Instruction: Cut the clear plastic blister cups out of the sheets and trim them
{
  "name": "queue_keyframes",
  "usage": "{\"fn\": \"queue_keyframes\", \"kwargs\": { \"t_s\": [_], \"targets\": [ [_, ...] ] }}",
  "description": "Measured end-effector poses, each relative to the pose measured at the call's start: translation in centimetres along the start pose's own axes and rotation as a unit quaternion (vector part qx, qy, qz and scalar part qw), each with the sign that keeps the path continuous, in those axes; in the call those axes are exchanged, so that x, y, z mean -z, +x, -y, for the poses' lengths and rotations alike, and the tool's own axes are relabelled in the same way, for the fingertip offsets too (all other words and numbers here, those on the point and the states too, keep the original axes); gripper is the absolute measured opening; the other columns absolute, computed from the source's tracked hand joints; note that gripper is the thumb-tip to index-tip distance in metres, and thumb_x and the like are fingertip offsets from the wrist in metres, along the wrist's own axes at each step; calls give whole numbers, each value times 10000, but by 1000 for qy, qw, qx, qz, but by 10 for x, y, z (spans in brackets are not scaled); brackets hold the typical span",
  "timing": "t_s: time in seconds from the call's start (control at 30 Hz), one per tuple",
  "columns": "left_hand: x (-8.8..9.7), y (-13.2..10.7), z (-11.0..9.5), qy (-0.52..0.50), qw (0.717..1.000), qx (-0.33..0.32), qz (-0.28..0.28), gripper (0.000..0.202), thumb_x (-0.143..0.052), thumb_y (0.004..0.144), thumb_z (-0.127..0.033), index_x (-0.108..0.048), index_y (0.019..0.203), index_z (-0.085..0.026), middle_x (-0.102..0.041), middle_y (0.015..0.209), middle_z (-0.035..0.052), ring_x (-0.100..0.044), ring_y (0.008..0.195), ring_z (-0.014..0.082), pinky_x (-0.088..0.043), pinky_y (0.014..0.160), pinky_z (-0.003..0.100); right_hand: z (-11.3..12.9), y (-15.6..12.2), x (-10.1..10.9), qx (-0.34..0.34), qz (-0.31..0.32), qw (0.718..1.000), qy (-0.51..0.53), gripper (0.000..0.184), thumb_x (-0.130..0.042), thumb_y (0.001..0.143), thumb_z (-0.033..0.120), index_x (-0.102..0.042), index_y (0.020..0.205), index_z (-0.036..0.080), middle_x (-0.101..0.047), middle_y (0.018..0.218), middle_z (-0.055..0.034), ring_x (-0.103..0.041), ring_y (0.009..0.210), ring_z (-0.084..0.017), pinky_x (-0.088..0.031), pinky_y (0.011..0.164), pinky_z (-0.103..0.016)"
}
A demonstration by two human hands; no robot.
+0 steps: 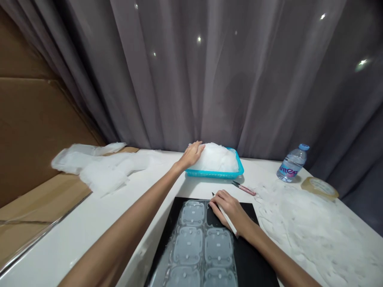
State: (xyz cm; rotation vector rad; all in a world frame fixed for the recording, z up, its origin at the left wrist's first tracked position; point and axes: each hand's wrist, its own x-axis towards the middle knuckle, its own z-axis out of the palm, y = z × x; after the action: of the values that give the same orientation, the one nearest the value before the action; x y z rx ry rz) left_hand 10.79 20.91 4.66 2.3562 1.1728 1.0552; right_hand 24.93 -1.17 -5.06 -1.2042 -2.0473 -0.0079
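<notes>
My left hand (191, 154) reaches to the back and lies on the left side of a white, translucent pile (218, 157) in a blue plastic basket (214, 174). Its fingers are stretched out. My right hand (229, 207) is closed around a slim white pen-shaped tool (228, 219) with a dark pointed tip. It rests over the upper right of a clear moulded plastic sheet (188, 245), which has rounded-square panels in two columns. At the top right panel's place, the black mat (250, 255) shows through. Just beyond this hand lie small pink-handled snips (245, 189).
White scraps (317, 227) spread over the right of the white table (107, 223). A water bottle (292, 163) and a tape roll (319, 188) stand behind them. Translucent pieces (103, 167) and cardboard (38, 119) are at left; a grey curtain (185, 79) hangs behind.
</notes>
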Motion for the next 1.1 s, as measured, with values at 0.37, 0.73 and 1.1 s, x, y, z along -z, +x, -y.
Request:
{"fn": "queue_keyframes", "kwargs": {
  "t_s": [0.37,0.73,1.1],
  "targets": [
    [68,-169,-29,-29,989,-61,129,338,-598,1010,-499,-604,1230,-243,-668,1240,65,-623,1190,256,-487,1084,415,7,2,26,-40,15,999,27,237,-447,1085,228,-679,1040,207,-723,982,-91,-686,937,-244,-546,879,-387],
    [73,-233,-24,18,960,-25,277,744,-602,934,-690,-424,1534,-289,-431,1630,111,-394,1497,359,-336,1238,541,54,14,54,-56,183,950,245,195,-607,1032,343,-745,1102,225,-794,1060,-51,-745,937,-209,-561,870,-319],
    [71,-239,-33,18,973,-79,216,556,-590,986,-591,-530,1424,-254,-520,1538,119,-449,1445,331,-405,1190,507,58,7,39,-94,211,948,220,91,-648,986,269,-682,923,212,-718,873,-7,-670,759,-159,-495,712,-266]
  ]
}}
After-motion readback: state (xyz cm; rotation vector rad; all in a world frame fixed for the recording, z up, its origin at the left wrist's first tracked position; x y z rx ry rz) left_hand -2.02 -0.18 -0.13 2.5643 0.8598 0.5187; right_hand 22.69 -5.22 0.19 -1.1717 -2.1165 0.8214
